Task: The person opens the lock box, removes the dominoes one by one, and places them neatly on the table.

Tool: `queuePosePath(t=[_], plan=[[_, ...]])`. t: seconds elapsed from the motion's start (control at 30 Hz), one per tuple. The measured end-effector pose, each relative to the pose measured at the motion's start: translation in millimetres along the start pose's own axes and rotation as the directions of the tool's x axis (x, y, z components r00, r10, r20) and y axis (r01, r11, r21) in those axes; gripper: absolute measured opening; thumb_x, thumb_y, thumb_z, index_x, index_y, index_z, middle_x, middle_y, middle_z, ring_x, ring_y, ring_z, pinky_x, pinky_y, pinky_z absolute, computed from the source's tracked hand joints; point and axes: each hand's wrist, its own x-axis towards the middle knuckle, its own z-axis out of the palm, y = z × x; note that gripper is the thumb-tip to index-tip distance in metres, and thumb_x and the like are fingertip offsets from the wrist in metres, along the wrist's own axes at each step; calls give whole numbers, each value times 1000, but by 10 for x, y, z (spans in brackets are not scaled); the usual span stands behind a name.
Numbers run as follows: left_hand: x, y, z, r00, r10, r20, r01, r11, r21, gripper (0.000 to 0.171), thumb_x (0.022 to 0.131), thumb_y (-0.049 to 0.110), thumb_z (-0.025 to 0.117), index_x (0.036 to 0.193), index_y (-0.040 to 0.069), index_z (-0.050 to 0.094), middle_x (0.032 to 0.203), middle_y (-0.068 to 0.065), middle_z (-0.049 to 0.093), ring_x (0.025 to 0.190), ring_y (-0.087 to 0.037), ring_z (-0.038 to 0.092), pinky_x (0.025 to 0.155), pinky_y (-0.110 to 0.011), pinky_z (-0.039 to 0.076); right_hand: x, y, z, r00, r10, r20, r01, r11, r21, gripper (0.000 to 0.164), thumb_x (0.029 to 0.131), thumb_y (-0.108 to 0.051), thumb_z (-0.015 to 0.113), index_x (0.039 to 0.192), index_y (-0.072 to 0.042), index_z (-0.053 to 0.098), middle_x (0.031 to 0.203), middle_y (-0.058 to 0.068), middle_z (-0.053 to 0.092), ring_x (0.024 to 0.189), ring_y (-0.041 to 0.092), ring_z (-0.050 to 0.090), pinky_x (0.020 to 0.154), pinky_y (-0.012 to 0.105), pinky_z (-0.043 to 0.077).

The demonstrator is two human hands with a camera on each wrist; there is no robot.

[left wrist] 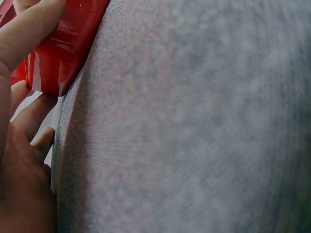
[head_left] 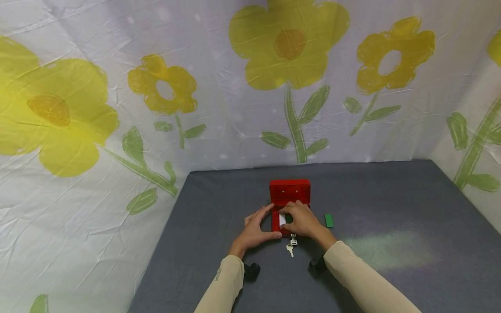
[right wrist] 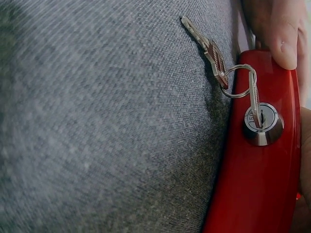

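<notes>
A small red cash box (head_left: 276,221) stands on the table with its red lid (head_left: 289,191) raised at the back. My left hand (head_left: 255,230) grips the box's left side, thumb at the front corner and fingers toward the back. Inside the box lies a white block (head_left: 282,219). Over the box, my right hand (head_left: 300,219) pinches a green block (head_left: 288,218) beside the white one, partly hidden by the fingers. One key sits in the front lock (right wrist: 262,121), and more keys (right wrist: 214,57) hang from its ring onto the cloth.
Another green block (head_left: 328,221) lies on the grey table cloth (head_left: 391,208) to the right of the box. Black wrist-camera mounts (head_left: 252,271) hang under the sleeves. A flower-printed curtain (head_left: 227,108) rises behind the table and along its sides.
</notes>
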Motion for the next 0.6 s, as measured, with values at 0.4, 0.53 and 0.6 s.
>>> queuePosePath(t=[0.4, 0.53, 0.6], plan=[[-7, 25, -4, 1000, 19, -8, -19, 1000, -6, 92, 77, 48, 86, 155, 44, 37, 164, 2, 39, 154, -32, 18, 117, -65, 21, -9, 7, -12, 1000, -9, -22, 10, 1000, 23, 44, 82, -22, 86, 121, -7, 73, 117, 8, 71, 108, 28, 58, 99, 56, 47], [-4, 17, 0, 1000, 23, -7, -23, 1000, -8, 92, 78, 47, 86, 155, 44, 36, 163, 1, 40, 155, -31, 18, 118, -64, 20, -16, 22, -7, 999, -16, -38, 17, 999, 36, 45, 82, -22, 86, 122, -7, 73, 116, 8, 71, 107, 27, 58, 99, 55, 47], [-4, 13, 2, 1000, 23, -9, -23, 1000, -7, 92, 78, 46, 86, 155, 44, 36, 163, 1, 40, 154, -31, 18, 117, -64, 20, -17, 27, -6, 999, -17, -42, 19, 999, 45, 45, 82, -23, 85, 122, -7, 72, 115, 8, 71, 107, 27, 57, 99, 55, 47]])
